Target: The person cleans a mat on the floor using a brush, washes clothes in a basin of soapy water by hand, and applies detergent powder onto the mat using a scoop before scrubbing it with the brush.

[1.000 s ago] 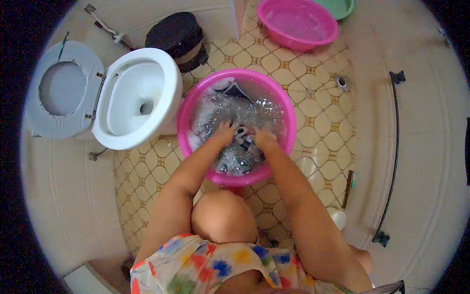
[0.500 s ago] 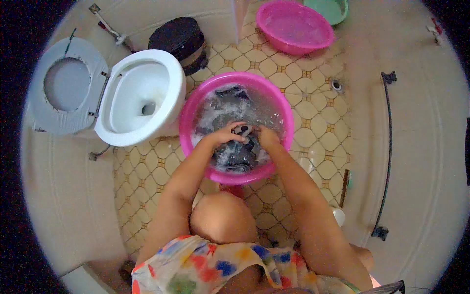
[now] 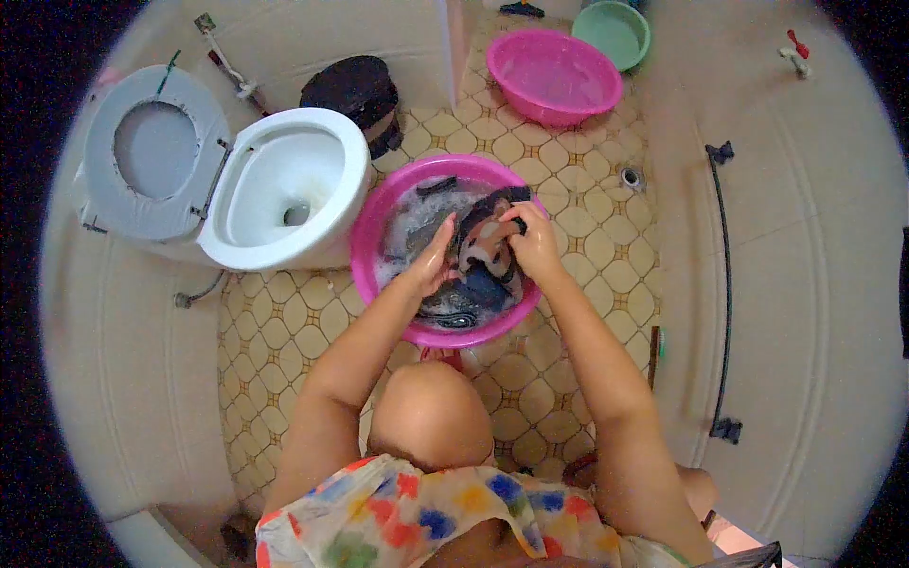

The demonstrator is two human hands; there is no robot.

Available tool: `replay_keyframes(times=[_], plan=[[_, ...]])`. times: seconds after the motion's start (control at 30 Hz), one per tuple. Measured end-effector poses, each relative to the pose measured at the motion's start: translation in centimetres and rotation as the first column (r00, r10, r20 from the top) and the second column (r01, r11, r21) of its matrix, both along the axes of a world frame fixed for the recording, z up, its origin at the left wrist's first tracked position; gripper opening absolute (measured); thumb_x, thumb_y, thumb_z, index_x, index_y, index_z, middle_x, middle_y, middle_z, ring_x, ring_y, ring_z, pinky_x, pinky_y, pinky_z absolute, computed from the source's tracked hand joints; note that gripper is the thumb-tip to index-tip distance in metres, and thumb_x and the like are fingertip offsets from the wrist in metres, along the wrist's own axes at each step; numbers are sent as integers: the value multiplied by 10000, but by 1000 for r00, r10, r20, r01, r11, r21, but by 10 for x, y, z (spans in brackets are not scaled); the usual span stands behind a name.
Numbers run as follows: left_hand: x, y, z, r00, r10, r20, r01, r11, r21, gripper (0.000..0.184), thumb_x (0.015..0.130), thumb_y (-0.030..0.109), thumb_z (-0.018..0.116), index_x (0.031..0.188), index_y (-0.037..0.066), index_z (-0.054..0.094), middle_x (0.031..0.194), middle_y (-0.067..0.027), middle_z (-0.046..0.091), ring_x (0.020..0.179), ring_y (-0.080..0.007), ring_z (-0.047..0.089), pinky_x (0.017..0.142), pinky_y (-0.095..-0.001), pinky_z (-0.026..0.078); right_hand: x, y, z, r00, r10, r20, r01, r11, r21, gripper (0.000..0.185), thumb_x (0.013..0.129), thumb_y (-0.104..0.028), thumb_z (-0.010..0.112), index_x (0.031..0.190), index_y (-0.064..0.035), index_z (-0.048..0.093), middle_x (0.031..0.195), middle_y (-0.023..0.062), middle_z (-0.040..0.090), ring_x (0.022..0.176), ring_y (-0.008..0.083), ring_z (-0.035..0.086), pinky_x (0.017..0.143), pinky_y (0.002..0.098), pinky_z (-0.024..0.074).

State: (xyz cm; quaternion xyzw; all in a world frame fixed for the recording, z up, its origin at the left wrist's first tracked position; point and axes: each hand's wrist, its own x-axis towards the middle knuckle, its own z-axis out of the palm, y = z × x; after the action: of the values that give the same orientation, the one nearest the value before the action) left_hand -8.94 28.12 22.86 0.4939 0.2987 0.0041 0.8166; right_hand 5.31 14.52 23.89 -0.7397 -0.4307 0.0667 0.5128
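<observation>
A pink basin (image 3: 367, 220) of sudsy water stands on the floor in front of me, with dark clothes (image 3: 454, 320) soaking in it. Above the water, my right hand (image 3: 532, 244) pinches a wet black-and-beige garment (image 3: 485, 237) near the basin's right side. My left hand (image 3: 434, 263) is at the garment's left edge, fingers stretched out and palm turned towards it. Whether the left palm touches the cloth is hard to see. The garment's lower end hangs down among the other clothes, so its kind is unclear.
To the left is a white toilet (image 3: 355, 180) with its grey seat (image 3: 204, 180) raised. Behind the basin stands a black lidded bin (image 3: 346, 90). Another pink basin (image 3: 559, 114) and a green basin (image 3: 630, 33) sit at the back right. A floor drain (image 3: 632, 177) lies right.
My right hand has lifted and spread the garment up from the water, towards the right. My left hand has opened out and moved slightly left. The camera view has shifted slightly.
</observation>
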Motion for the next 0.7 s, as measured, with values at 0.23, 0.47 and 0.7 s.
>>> replay_keyframes(times=[0.23, 0.47, 0.7], plan=[[14, 38, -79, 987, -35, -156, 24, 997, -73, 869, 800, 514, 600, 1450, 222, 101, 1296, -108, 455, 1099, -257, 504, 822, -437, 458, -27, -16, -11, 901, 377, 215, -289, 890, -352, 389, 665, 85, 464, 974, -119, 581, 1184, 55, 564, 1199, 276, 454, 1059, 578, 74], [-6, 35, -170, 983, 126, -133, -4, 741, 671, 943, 702, -69, 616, 1453, 198, 113, 1412, -221, 260, 1229, -414, 369, 985, -409, 374, -83, -44, -86, 953, 297, 55, -173, 686, -706, 895, 688, -612, 641, 1422, -292, 241, 1411, 236, 278, 1283, 503, 237, 1016, 603, 240], [-3, 28, -179, 960, 133, -246, 218, 194, 956, 756, 805, 131, 560, 1446, 196, 166, 1480, -213, 69, 1224, -467, 328, 1014, -489, 321, -85, 4, -146, 992, 123, 39, -71, 773, -630, 949, 599, -604, 711, 1391, -263, 316, 1479, 239, 33, 1270, 591, 108, 1035, 618, 175]])
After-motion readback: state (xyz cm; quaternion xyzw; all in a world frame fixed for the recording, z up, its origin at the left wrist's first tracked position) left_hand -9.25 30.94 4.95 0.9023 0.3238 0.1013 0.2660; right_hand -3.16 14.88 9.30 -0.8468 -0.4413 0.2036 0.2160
